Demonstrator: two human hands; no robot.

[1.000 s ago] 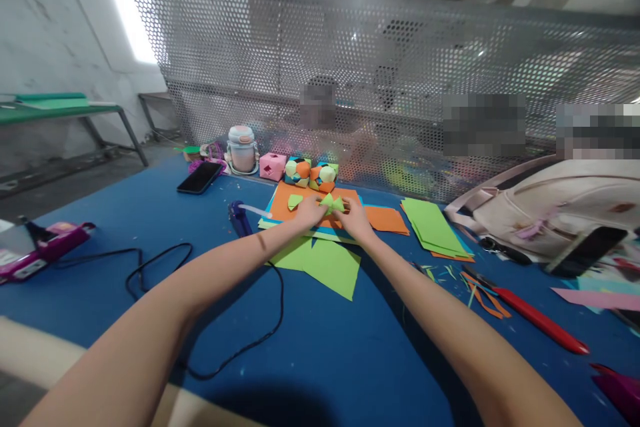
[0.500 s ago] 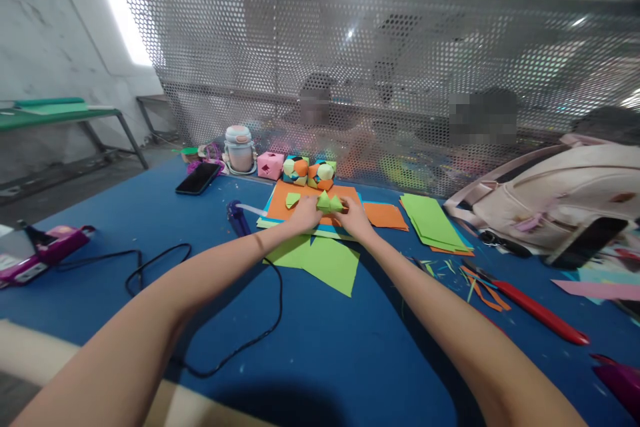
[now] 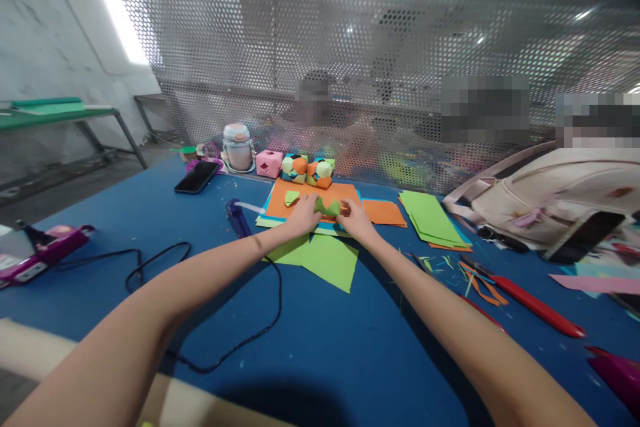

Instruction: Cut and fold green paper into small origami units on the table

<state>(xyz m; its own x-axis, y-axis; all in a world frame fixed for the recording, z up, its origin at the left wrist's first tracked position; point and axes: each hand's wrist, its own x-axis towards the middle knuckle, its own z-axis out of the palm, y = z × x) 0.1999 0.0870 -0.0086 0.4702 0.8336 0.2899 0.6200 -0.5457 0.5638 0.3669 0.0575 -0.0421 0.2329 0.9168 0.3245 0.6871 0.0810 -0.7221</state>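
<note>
The left hand (image 3: 303, 215) and right hand (image 3: 357, 221) are a little apart, fingertips pinched on opposite ends of one small, lime-green, pointed folded-paper piece (image 3: 329, 207). It sits over the front part of the orange-topped stack of rectangular paper sheets (image 3: 345, 191), its long axis running roughly left to right, straight between the hands, so neither is clearly nearer. Whether it touches the stack cannot be told.

I have room nearer me over the table (image 3: 340, 337); the glue gun (image 3: 236, 219) bars my left, the cubes (image 3: 294, 169) and screen (image 3: 210, 33) my front.
</note>
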